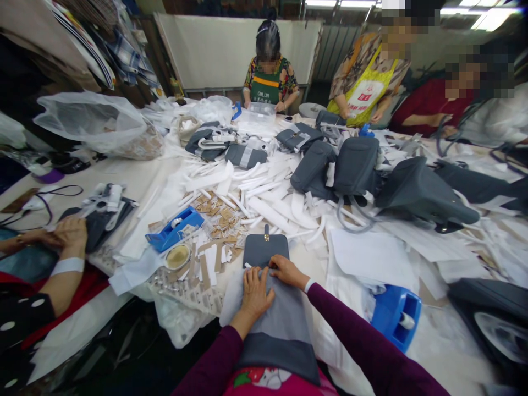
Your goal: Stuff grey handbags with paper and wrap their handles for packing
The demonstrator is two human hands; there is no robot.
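Note:
A dark grey bag (284, 352) lies in front of me, its near end over the table edge by my body. Its flap (265, 250) points away from me, with a strap and a gold-coloured clasp (267, 237). A thin translucent sheet (289, 308) covers the middle of the bag. My left hand (256, 291) rests flat on this sheet, fingers stretched out. At the sheet's far edge, just below the flap, my right hand (289, 272) has its fingers curled and pressed together on the edge. The fingertips partly hide what they pinch.
Blue tape dispensers (175, 228) (396, 317) stand on both sides. A round tin (177, 257) sits near paper strips. White padding (264, 198) is heaped mid-table, with grey bags (357, 165) behind. A co-worker's hands (72, 234) are at left; other people sit or stand across the table.

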